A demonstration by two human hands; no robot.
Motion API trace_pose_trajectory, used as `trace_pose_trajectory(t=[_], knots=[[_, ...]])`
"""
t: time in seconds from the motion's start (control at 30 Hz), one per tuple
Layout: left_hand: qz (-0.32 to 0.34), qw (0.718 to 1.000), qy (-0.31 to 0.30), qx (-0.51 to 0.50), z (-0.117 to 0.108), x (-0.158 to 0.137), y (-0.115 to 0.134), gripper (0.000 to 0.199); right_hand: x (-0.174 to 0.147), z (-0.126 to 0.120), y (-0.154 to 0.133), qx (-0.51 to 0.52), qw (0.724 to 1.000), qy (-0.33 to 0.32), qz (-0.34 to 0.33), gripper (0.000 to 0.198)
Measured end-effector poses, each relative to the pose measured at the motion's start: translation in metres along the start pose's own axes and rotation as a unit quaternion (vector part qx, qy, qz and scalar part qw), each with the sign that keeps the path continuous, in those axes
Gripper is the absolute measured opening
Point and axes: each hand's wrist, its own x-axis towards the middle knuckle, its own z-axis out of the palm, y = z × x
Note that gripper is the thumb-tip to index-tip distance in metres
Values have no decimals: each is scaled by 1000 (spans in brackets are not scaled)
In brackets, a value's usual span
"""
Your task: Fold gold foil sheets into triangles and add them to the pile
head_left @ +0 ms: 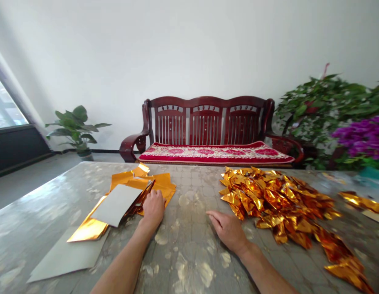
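Observation:
My left hand (154,207) is at the right side of a loose pile of gold foil paper sheets (161,182), its fingers curled down on their edge; the fingertips are partly hidden. A pale grey card or sheet backing (118,204) lies on top of the pile. My right hand (228,229) is over the table's middle, fingers closed together and pointing left, with nothing visible in them. Just beyond and to its right is a heap of folded gold foil pieces (269,196), which it does not touch.
The patterned table (189,261) bears another grey sheet (70,255) at front left. Clear plastic (333,179) and more gold foil (361,201) lie at the right. Behind stand a dark red wooden bench (206,126), a potted plant (77,126) and purple flowers (364,139).

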Motion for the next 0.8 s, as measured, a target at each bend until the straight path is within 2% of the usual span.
trace_pose_trajectory(t=[0.2, 0.4, 0.47, 0.6, 0.73, 0.8], knots=[[-5, 1000, -8, -10, 4, 1, -2, 31, 1, 0, 1, -7, 1000, -10, 12, 34], [10, 999, 33, -4, 3, -8, -1, 29, 2, 0, 0, -4, 1000, -13, 20, 36], [47, 996, 76, 1, 0, -15, 5, 24, 2, 0, 0, -1, 1000, -15, 24, 36], [134, 984, 118, -23, -6, -38, 25, 18, 3, -5, -2, 28, 998, -20, 49, 38], [224, 959, 158, -75, -8, -61, 47, 23, 6, -8, -12, 129, 986, -23, 102, 42], [277, 943, 160, -96, -7, -70, 56, 26, 7, -6, -18, 202, 973, -16, 107, 46]])
